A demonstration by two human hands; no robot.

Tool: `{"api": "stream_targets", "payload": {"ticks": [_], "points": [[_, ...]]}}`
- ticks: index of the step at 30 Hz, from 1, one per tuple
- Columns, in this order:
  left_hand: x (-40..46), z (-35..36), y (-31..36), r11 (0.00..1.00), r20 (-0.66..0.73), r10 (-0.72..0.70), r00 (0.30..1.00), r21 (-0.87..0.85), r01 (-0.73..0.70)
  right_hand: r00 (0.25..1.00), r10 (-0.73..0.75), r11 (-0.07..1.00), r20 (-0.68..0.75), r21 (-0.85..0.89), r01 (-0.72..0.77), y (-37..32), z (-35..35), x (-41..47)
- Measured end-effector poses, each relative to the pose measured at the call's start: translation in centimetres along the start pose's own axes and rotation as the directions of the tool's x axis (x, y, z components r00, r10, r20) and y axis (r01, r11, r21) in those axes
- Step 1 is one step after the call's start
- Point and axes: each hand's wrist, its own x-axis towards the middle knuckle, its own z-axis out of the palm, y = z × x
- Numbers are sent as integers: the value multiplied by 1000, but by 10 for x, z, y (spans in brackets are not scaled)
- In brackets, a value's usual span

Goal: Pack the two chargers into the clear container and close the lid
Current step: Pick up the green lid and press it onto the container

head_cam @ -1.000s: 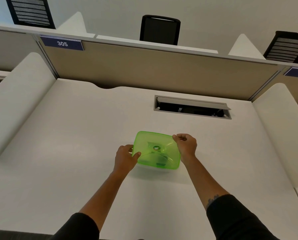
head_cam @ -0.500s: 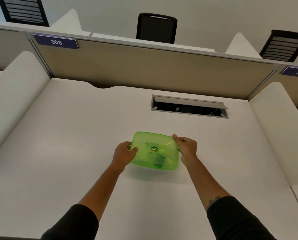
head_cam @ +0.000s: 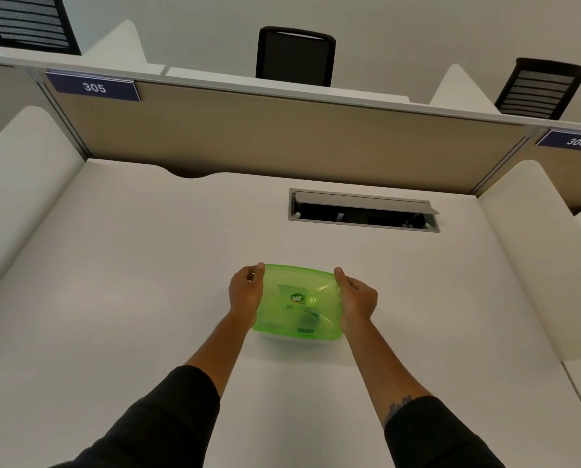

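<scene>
Head view of a white desk (head_cam: 113, 298) that fills the middle and lower frame. Just below frame centre sits the container (head_cam: 292, 338), of which only a pale strip shows under the translucent green lid (head_cam: 297, 302) covering it. The lid bears a round sticker (head_cam: 297, 298) at its middle, and dark shapes show through the green near its lower edge; whether these are the chargers cannot be told. The left hand (head_cam: 245, 295) clasps the lid's left edge, thumb at the upper left corner and fingers curled around the side. The right hand (head_cam: 356, 300) clasps the right edge in mirror fashion, thumb at the upper right corner. Both forearms run down to the lower frame, ending in dark sleeves (head_cam: 167, 417). Above and right of the container, an open cable hatch (head_cam: 363, 211) is set into the desk. A tan partition (head_cam: 282, 136) crosses the upper frame, carrying a label "305" (head_cam: 93, 86) at upper left and "304" (head_cam: 576, 140) at the right edge. Three black chairs (head_cam: 296, 55) stand beyond it along the top of the frame.
</scene>
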Motion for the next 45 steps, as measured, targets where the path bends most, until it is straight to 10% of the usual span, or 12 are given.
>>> {"api": "stream_targets", "payload": {"ticks": [19,28,45], "points": [[-1,-6,-6,994,-37,5,999,-113,-9,999,-43,996,21,-75,44,3,-6,-4],[-37,-46,-39,992,89,-84,993,-87,92,934,127,988,334,-123,-91,26,-67,-47],[-63,-64,-55,939,188,-106,976,-304,160,830,377,877,411,128,-462,23,-80,-66]]}}
